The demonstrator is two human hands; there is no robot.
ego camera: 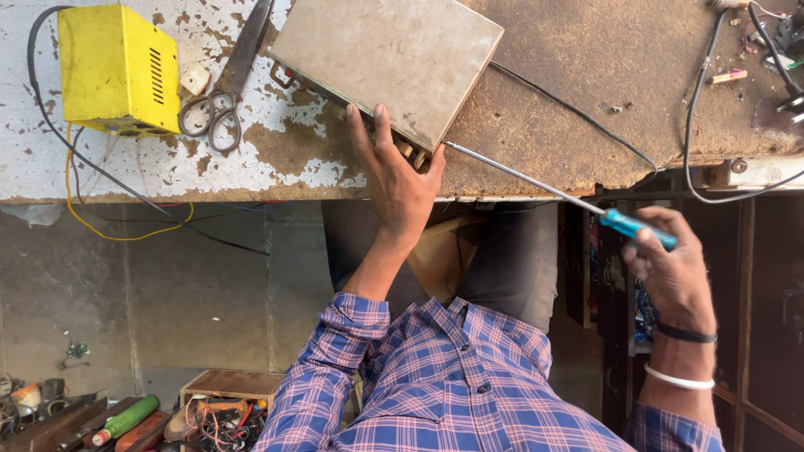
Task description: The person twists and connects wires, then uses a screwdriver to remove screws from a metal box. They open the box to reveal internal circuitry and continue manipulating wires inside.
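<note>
**A:** What am I looking at from up here?

**B:** I'm looking straight down on a worn workbench (536, 125), white paint flaking off on one side, bare brown board on the other. My left hand (394, 180) lies flat against the near edge of a grey metal box (389, 59), fingers pressed together and pointing up the bench.

**A:** And the other one?

**B:** My right hand (670, 272) is closed around the blue handle of a long screwdriver (578, 199), off the bench's front edge. The shaft slants up and its tip meets the box's near corner, just beside my left thumb.

**A:** Around it?

**B:** A yellow metal case (117, 69) with vent slots stands well apart at the far side, scissors (224, 100) between it and the box. Black cables (578, 113) trail across the brown part. Below the bench there's a concrete floor, a wooden crate of tangled wires (226, 406), and dark wooden shelving (754, 293) by my right arm.
</note>
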